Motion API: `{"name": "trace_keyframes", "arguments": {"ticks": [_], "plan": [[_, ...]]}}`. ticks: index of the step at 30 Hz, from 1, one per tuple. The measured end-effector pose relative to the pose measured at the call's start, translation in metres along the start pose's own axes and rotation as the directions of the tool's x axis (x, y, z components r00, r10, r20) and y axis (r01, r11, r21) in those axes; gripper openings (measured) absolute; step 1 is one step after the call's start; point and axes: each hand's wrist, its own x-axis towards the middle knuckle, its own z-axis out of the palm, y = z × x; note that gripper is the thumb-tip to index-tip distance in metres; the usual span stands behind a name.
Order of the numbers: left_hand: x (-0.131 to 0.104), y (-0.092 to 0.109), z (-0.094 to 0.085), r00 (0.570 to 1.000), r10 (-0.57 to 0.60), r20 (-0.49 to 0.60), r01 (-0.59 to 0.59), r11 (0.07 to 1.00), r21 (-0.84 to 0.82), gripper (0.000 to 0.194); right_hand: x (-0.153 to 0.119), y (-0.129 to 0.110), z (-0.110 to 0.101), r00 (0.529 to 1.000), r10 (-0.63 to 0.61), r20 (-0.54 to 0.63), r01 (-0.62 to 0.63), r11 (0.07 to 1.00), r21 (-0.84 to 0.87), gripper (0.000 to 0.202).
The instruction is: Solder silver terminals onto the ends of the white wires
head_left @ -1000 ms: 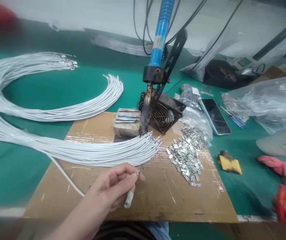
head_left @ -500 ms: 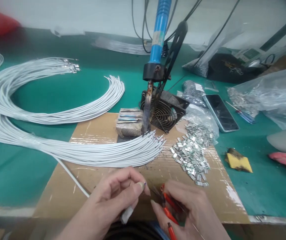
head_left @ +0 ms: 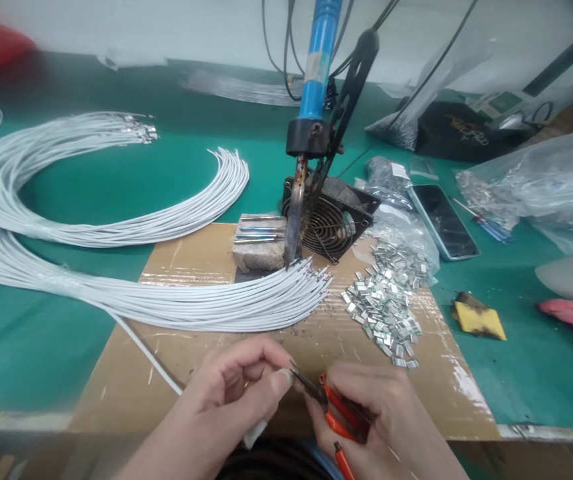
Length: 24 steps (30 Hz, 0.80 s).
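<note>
My left hand (head_left: 239,400) is closed in a pinch, thumb against forefinger, at the end of a white cable (head_left: 149,357) that runs from the bundle to behind the hand. The cable's tip is mostly hidden by the fingers. A whitish piece (head_left: 255,435) shows below the palm; I cannot make out what it is. My right hand (head_left: 379,417) is wrapped round orange-handled pliers (head_left: 337,421). Their narrow dark jaws point left and reach the left thumb and fingertip, where the cable end is.
A large white cable bundle (head_left: 226,310) lies just beyond my hands on cardboard (head_left: 126,387). A soldering iron (head_left: 293,213) hangs over it beside a grey block (head_left: 259,257) and a fan (head_left: 333,227). Small metal connectors (head_left: 391,307), a phone (head_left: 443,223) and a yellow sponge (head_left: 479,321) lie right.
The pliers' jaws have moved left and up to the left fingertips, where a small dark tip showed before. The left hand keeps its pinch. The view has shifted slightly.
</note>
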Motion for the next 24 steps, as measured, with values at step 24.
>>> {"name": "trace_keyframes", "arguments": {"ticks": [24], "plan": [[-0.002, 0.015, 0.002, 0.997, -0.071, 0.038, 0.073, 0.997, -0.034, 0.037, 0.000, 0.014, -0.007, 0.865, 0.274, -0.421, -0.176, 0.950, 0.258, 0.052]]}}
